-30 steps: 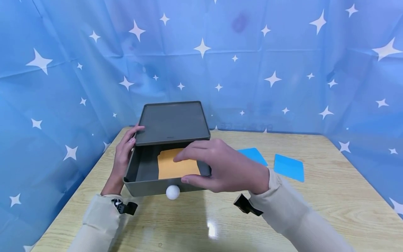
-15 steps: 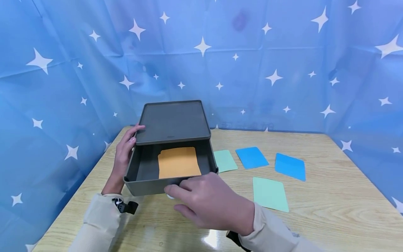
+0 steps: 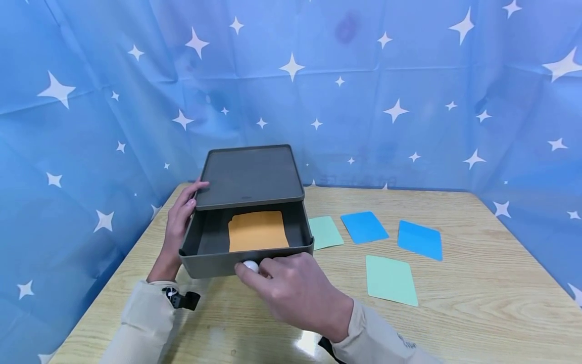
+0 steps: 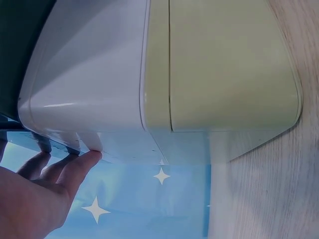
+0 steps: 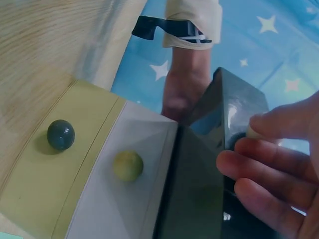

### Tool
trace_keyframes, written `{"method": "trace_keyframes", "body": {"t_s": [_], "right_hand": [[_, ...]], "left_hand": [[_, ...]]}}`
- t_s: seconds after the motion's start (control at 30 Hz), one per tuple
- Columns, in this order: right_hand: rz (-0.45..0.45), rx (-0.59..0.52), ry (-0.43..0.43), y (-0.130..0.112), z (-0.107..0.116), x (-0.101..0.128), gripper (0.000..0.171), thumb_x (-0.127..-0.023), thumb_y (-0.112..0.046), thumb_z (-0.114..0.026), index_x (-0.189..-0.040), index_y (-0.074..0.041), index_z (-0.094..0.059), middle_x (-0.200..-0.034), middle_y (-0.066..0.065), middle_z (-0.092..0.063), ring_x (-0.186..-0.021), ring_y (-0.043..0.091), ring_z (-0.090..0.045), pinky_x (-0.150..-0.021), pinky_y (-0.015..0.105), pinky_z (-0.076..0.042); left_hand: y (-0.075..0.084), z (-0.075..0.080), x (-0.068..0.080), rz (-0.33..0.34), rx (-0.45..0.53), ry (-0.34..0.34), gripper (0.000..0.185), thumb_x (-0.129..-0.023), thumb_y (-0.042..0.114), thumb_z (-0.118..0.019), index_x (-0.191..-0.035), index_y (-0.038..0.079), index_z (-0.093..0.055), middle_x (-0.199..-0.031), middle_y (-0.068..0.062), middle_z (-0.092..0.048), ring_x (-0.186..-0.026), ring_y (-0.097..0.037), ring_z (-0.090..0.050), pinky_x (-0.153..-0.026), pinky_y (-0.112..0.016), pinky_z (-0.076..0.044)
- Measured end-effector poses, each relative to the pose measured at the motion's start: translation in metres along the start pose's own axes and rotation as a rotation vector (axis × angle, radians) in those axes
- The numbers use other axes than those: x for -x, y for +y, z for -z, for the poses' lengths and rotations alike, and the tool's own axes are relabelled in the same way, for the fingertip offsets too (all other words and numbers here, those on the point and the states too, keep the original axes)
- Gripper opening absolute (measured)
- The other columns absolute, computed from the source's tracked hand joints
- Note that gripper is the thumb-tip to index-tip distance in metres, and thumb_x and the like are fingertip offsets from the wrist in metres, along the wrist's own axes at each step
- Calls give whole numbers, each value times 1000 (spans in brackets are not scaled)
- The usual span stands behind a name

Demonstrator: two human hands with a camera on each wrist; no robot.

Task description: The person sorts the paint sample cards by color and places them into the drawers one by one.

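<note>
Two hands: right hand [image 3: 291,288] pinching white knob [image 3: 251,266] of open grey drawer [image 3: 213,263]; left hand [image 3: 178,222] spread on its left side.

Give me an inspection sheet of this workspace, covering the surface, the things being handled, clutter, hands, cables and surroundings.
Surface: wooden table, light grain, with a glare spot near the front edge.
Things in hand: grey drawer box; its top drawer is pulled open with an orange card lying flat inside; white knob on the drawer front.
Clutter: two green cards and two blue cards, flat on the table right of the box.
Hands: left hand rests against the box's left side; right hand pinches the knob.
Cables: nothing seen.
Surroundings: blue cloth with white stars behind and on both sides.
</note>
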State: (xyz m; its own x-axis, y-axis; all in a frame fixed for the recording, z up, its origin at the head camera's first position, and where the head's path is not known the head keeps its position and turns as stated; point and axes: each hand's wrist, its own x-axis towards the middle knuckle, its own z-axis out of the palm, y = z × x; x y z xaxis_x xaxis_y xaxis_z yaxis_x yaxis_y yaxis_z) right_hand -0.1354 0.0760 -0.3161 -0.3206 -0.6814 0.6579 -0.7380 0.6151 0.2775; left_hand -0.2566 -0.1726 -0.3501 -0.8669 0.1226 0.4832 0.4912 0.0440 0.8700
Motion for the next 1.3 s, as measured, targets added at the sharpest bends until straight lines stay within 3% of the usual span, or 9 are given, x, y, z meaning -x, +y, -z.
{"method": "trace_keyframes", "body": {"t_s": [0.2, 0.43, 0.53, 0.6, 0.67, 0.77, 0.83, 0.97, 1.3], "right_hand": [[-31, 43, 18, 11, -10, -3, 22, -89, -17, -74, -110, -23, -78, -62, -6, -62, -48, 4, -51, -48, 18, -44], [-50, 84, -24, 23, -21, -11, 26, -89, -13, -71, -112, -24, -75, -66, -5, -66, -48, 5, -53, -43, 18, -37], [-64, 90, -36, 26, -26, -15, 27, -90, -11, -70, -113, -24, -74, -64, -5, -63, -47, 6, -49, -42, 18, -32], [-76, 96, -33, 29, -30, -17, 26, -91, -10, -69, -112, -24, -74, -64, -5, -62, -47, 6, -47, -42, 18, -31], [-89, 103, -22, 32, -34, -19, 26, -92, -9, -68, -111, -24, -74, -63, -5, -60, -47, 7, -47, -42, 19, -30], [-101, 120, -6, 36, -40, -21, 27, -92, -6, -66, -110, -25, -74, -63, -5, -59, -47, 8, -47, -41, 20, -30], [-107, 125, -2, 39, -43, -22, 28, -92, -5, -65, -109, -25, -74, -63, -5, -59, -46, 8, -46, -40, 20, -28], [-120, 128, 2, 44, -46, -24, 33, -89, -1, -65, -109, -26, -75, -62, -5, -57, -44, 9, -44, -40, 21, -27], [-148, 105, -11, 50, -52, -26, 37, -85, -3, -71, -112, -26, -74, -69, -4, -63, -56, 10, -57, -46, 24, -43]], "left_hand": [[0, 0, 0, 48, -44, 0, 48, -106, 30, -32, -146, 9, -48, -166, 1, -26, -154, -20, -20, -116, -53, -27], [-3, 3, -1, 42, -59, 7, 48, -106, 32, -31, -144, 9, -50, -168, -6, -22, -157, -24, -15, -115, -58, -24], [-3, 4, -1, 41, -71, 7, 49, -106, 33, -30, -145, 9, -49, -168, -7, -22, -157, -23, -14, -118, -55, -23], [-3, 4, 0, 43, -73, 5, 49, -107, 34, -30, -145, 9, -49, -168, -6, -22, -157, -22, -16, -117, -43, -28], [-2, 4, 1, 52, -67, 8, 49, -107, 34, -30, -145, 10, -49, -168, -3, -22, -154, -21, -23, -107, -30, -38], [-2, 3, 2, 46, -50, 22, 49, -107, 34, -30, -144, 10, -50, -168, -2, -24, -149, -20, -33, -91, -22, -45], [-2, 1, 2, 47, -42, 30, 48, -106, 34, -30, -144, 11, -51, -167, 0, -26, -145, -18, -37, -87, -23, -47], [-3, -2, 2, 50, -38, 38, 49, -105, 34, -29, -143, 11, -51, -166, 5, -27, -143, -15, -38, -91, -26, -45], [-1, -3, 1, 55, -59, 61, 47, -104, 33, -30, -139, 10, -52, -165, 7, -29, -133, -13, -46, -91, -31, -44]]}}
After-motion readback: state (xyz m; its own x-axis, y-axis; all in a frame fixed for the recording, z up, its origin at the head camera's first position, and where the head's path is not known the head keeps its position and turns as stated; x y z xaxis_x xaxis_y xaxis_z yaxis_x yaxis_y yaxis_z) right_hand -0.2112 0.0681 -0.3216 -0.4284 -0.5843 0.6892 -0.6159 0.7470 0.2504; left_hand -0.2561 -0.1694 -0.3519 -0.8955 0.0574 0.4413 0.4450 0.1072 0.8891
